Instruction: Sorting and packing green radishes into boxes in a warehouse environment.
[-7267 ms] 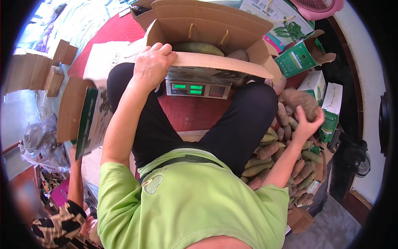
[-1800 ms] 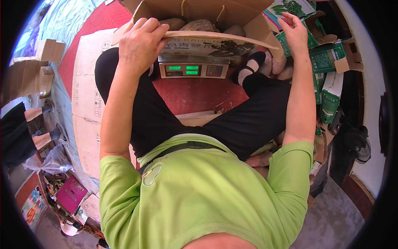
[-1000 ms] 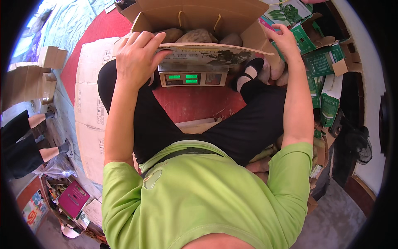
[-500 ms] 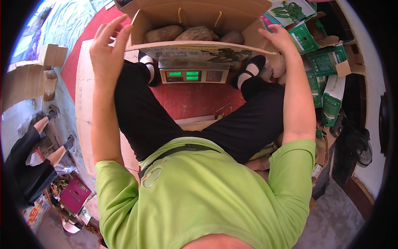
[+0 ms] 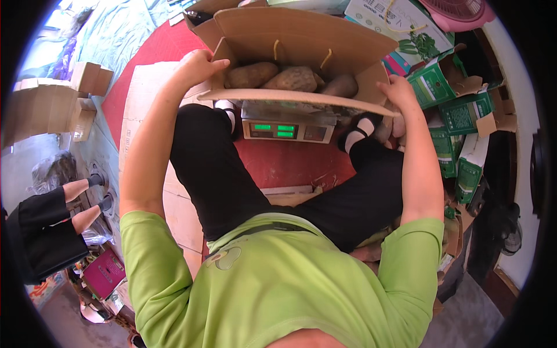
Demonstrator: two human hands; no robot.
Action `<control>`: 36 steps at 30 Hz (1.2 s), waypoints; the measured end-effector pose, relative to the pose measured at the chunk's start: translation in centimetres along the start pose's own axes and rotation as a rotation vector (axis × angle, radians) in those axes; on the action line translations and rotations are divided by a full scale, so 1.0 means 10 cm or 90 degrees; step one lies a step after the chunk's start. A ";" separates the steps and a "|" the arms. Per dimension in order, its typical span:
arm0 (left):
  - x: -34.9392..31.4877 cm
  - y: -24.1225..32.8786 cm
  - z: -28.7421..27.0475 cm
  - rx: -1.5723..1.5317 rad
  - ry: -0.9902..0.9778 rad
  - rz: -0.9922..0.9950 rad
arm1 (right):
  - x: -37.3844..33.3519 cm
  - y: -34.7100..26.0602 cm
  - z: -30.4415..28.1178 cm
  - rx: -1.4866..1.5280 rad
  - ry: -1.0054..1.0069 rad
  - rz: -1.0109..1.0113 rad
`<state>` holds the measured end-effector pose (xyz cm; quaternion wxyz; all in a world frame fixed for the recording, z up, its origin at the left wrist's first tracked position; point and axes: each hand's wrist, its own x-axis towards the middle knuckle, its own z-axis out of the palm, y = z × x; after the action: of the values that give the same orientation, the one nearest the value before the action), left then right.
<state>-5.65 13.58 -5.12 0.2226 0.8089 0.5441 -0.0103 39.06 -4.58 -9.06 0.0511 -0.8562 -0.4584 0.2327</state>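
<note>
An open cardboard box (image 5: pixel 307 104) stands on a digital scale (image 5: pixel 316 133) with lit green displays, between my feet. Inside lie several large brown tubers (image 5: pixel 296 79) that look like sweet potatoes. Two yellow rope handles (image 5: pixel 326 58) hang on the raised back panel. My left hand (image 5: pixel 200 67) is closed on the top of the box's left side, thumb toward the inside. At the box's right end my right hand (image 5: pixel 399 93) is closed on the side panel, its fingertips partly hidden.
Green cartons (image 5: pixel 458 116) are stacked at the right, near a pink fan (image 5: pixel 458 13). More tubers (image 5: pixel 398 126) lie by my right foot. Flattened cardboard (image 5: pixel 145 110) covers the floor on the left. Another person's legs (image 5: pixel 75 203) show at the far left.
My left hand has gone from spread beside the box to gripping its left side. My right hand has closed on the right end. The whole view has shifted a little.
</note>
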 end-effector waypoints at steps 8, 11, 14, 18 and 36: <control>0.28 -0.21 0.30 0.144 -0.092 -0.139 | -0.06 -0.26 -0.09 -0.094 -0.036 0.066; 0.37 -0.35 0.46 0.116 -0.067 -0.125 | -0.08 -0.37 -0.13 -0.142 -0.036 0.080; 0.33 -0.46 0.51 0.090 -0.037 -0.084 | -0.10 -0.45 -0.17 -0.137 -0.033 0.082; 0.18 -0.42 0.36 -0.009 -0.016 -0.065 | -0.22 -0.61 -0.32 -0.136 -0.006 0.063; -1.59 -2.25 -0.69 -0.067 0.293 -0.089 | -0.55 -3.07 -0.30 -0.180 0.123 -0.335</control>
<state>-33.54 9.16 -2.64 0.1334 0.7376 0.6349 0.1874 14.43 9.02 4.74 0.0337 -0.7248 -0.6853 0.0630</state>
